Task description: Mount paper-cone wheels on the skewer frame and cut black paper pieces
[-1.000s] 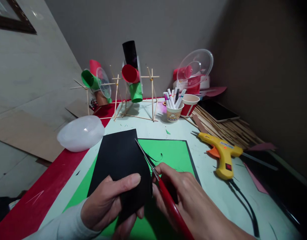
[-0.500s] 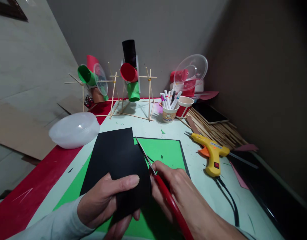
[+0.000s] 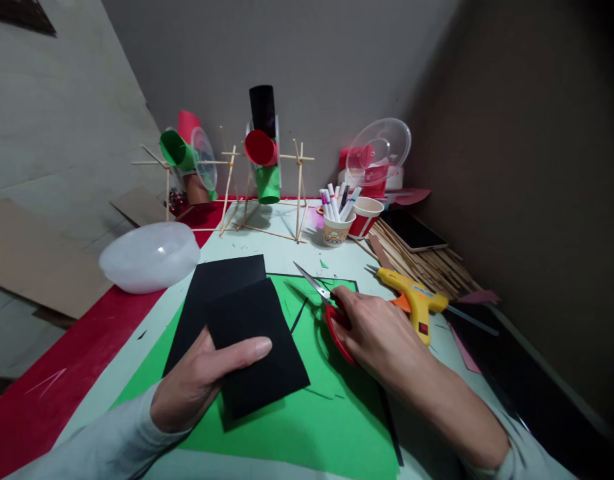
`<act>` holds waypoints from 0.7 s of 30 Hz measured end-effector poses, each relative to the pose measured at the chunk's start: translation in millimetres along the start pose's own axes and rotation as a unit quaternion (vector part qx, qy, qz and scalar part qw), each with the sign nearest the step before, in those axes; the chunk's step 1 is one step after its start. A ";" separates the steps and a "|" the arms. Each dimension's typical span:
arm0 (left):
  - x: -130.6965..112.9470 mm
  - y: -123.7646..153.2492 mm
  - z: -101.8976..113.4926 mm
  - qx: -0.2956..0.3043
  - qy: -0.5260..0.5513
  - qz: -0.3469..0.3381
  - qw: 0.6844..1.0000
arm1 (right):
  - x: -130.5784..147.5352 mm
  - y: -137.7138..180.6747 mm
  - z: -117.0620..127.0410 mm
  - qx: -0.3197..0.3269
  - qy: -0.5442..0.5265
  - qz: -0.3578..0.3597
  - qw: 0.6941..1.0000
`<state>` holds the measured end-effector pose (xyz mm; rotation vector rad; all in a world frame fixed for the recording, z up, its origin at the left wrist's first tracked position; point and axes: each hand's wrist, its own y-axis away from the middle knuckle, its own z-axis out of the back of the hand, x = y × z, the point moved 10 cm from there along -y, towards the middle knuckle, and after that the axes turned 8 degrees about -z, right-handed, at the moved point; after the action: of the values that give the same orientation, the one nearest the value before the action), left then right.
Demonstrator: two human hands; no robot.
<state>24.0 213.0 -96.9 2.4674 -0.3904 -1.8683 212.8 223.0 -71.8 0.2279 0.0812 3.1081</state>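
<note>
My left hand (image 3: 207,377) grips a cut piece of black paper (image 3: 259,347), thumb on top, just above a green sheet (image 3: 331,413). A second black sheet (image 3: 214,293) lies under it, further back. My right hand (image 3: 374,333) is closed round the red handles of a pair of scissors (image 3: 327,307), whose blades point away to the back left, low over the green sheet. The scissors are apart from the black paper.
A yellow glue gun (image 3: 411,300) with a black cord lies right of my hand. Behind it are bamboo sticks (image 3: 427,257), a phone, a cup of markers (image 3: 337,220), a red cup. Stick frames with paper cups (image 3: 261,167) stand at the back. An upturned white bowl (image 3: 149,257) sits left.
The scissors have come off the black paper and moved right and away. The black paper now shows as two pieces, with the cut piece in my left hand.
</note>
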 end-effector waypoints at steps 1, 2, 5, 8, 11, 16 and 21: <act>-2.4 -0.5 3.3 -0.011 -0.013 -0.009 1.000 | -0.8 -1.0 -2.1 -0.010 0.024 0.000 1.000; -3.8 -0.9 5.7 -0.019 -0.020 -0.014 1.000 | -1.5 -2.1 -3.6 -0.022 0.043 0.000 0.999; -6.1 -2.2 8.4 -0.022 -0.018 -0.029 0.999 | -1.2 -5.3 -5.7 -0.050 0.082 0.013 0.995; -3.8 -3.2 8.5 -0.023 -0.022 -0.022 0.999 | 2.4 -3.9 6.3 -0.089 0.054 0.036 0.994; -11.9 -5.6 7.8 -0.028 -0.043 -0.063 0.997 | 12.6 7.0 27.2 -0.089 -0.150 0.078 0.982; -21.4 -9.9 -0.4 0.011 -0.138 -0.102 0.985 | 43.8 28.6 7.3 0.127 -0.479 0.093 0.863; -11.2 -14.2 -1.3 0.026 0.026 -0.041 0.999 | 52.3 30.2 -18.4 0.178 -0.548 0.077 0.814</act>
<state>25.0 228.9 -88.3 2.5975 -0.3462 -1.8405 157.7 193.4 -80.7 2.0012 0.6108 2.5170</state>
